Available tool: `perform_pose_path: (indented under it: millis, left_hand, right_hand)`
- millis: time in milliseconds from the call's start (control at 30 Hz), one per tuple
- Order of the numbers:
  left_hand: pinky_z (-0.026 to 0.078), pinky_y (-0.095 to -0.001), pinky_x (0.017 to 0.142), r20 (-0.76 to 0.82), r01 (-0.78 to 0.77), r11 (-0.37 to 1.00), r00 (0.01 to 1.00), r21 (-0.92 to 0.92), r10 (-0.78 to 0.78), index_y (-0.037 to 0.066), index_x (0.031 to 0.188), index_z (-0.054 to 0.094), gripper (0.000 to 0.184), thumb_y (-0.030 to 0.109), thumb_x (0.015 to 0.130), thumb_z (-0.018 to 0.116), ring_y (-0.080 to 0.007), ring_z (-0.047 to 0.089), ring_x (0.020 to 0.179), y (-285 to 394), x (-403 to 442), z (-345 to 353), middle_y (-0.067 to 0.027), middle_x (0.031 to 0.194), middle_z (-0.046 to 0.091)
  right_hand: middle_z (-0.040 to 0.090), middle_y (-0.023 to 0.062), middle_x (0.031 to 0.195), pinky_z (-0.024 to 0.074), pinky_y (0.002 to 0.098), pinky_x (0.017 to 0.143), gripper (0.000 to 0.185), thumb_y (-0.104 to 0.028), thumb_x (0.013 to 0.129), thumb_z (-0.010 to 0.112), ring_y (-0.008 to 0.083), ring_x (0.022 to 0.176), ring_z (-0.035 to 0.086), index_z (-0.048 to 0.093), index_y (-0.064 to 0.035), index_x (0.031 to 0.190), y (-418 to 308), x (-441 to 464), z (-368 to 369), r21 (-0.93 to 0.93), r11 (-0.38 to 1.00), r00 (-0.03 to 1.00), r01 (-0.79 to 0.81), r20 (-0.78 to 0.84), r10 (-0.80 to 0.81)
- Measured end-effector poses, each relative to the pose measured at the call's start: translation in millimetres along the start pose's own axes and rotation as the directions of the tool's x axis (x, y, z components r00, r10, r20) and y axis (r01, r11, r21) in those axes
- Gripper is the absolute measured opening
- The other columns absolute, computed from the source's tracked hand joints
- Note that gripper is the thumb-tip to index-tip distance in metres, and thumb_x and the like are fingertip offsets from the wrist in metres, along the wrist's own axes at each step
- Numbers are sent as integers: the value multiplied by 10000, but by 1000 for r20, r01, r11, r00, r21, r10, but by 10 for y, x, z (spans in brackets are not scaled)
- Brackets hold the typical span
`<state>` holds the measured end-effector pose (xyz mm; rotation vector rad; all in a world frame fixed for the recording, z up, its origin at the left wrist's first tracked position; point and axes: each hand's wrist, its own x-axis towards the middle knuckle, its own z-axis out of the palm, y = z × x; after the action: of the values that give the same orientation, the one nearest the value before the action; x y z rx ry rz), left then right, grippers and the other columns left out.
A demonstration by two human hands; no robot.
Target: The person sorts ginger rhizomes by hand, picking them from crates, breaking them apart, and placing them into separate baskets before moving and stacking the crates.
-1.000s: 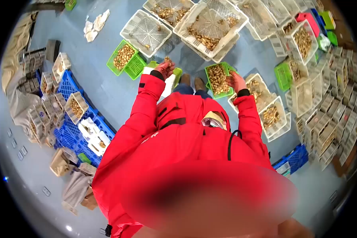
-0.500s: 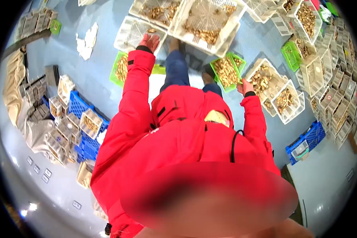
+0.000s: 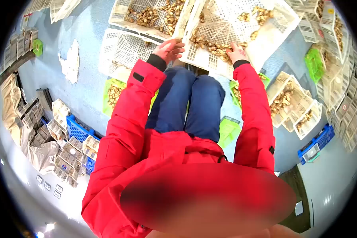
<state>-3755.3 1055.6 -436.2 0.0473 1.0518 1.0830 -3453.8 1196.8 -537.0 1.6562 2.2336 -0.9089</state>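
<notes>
Above my knees, the large white crate [image 3: 204,61] holds scattered golden-brown pieces [image 3: 214,48] whose kind I cannot make out. My right hand [image 3: 238,53] reaches over its near side, fingers spread and touching these pieces. At the crate's left corner is my left hand [image 3: 169,50], open with its fingers stretched out and nothing visible in it. It hovers by the edge of a smaller white crate [image 3: 121,49] with a few pieces in it. Behind that stands another white crate [image 3: 119,18] with many more pieces. The undersides of both hands are hidden.
A green basket [image 3: 106,97] of pieces sits left of my legs; another green basket [image 3: 235,99] is partly behind my right sleeve. An empty-looking green basket [image 3: 229,131] lies near my right thigh. White crates [image 3: 311,113] stand at right, and stacked crates [image 3: 69,158] at left.
My body has lowered, with knees now bent before the crates. My right hand has left the green basket at right and moved onto the pieces in the large crate. My left hand shifted right.
</notes>
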Motion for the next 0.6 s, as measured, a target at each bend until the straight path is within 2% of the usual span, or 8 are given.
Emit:
perform_pose_path:
  millis: [167,233,367,400,433,467,500,600]
  left_hand:
    - [481,-273,726,230,-104,937,973,334,26,10,1172,425,371,215,864,459,-184,565,928,50,535,74,-132,1115,526]
    - [486,-268,693,269,-156,865,963,477,25,17,1173,429,355,192,864,459,-177,573,909,-3,623,127,-110,1117,530]
    - [464,-223,564,284,-343,597,939,725,194,61,1187,445,414,215,819,554,-99,566,820,-322,569,540,-33,961,589]
    - [457,-222,543,301,-362,524,932,771,201,57,1194,439,423,201,814,557,-91,562,816,-391,539,565,-27,962,589]
    - [450,-220,521,316,-382,451,923,806,217,52,1201,434,432,187,810,560,-84,558,813,-484,589,527,-21,962,589]
    - [450,-214,523,466,-524,367,852,768,239,49,1219,418,472,150,786,575,-98,563,784,-456,506,540,-31,979,587]
    - [442,-238,504,410,-438,482,896,759,169,-55,1193,409,602,160,690,660,-133,578,657,-716,437,744,-104,868,609]
    - [428,-238,467,375,-421,654,901,629,219,-64,1177,423,525,115,726,621,-109,564,594,-585,181,537,-95,808,616]
  right_hand:
    - [505,160,1002,438,388,743,260,-217,758,546,321,917,509,536,-108,994,38,272,151,-265,942,965,207,-102,-241]
    - [522,142,948,433,363,730,277,-237,751,564,307,888,515,547,-95,988,-31,84,14,-59,968,928,244,-277,-250]
    - [537,129,946,431,357,748,275,-220,756,553,290,903,513,550,-120,1012,-374,-548,-315,-70,888,754,454,-501,-425]
    - [540,107,941,429,355,736,299,-195,752,555,275,891,516,537,-135,1045,-497,-660,-285,-68,780,622,623,-561,-546]
    - [539,97,942,428,352,737,362,-175,742,562,269,883,517,512,-150,1100,-576,-797,-233,-164,809,635,564,-540,-553]
    - [539,94,944,429,353,739,380,-170,745,560,267,882,518,500,-158,1120,-689,-814,-350,-225,760,525,610,-603,-600]
    - [539,91,945,430,355,741,399,-165,748,558,265,882,519,487,-167,1141,-504,-994,-215,-285,708,423,646,-639,-643]
    - [536,104,959,440,331,744,420,-143,753,566,258,878,526,482,-170,1163,-898,-1183,-288,-240,664,413,708,-623,-665]
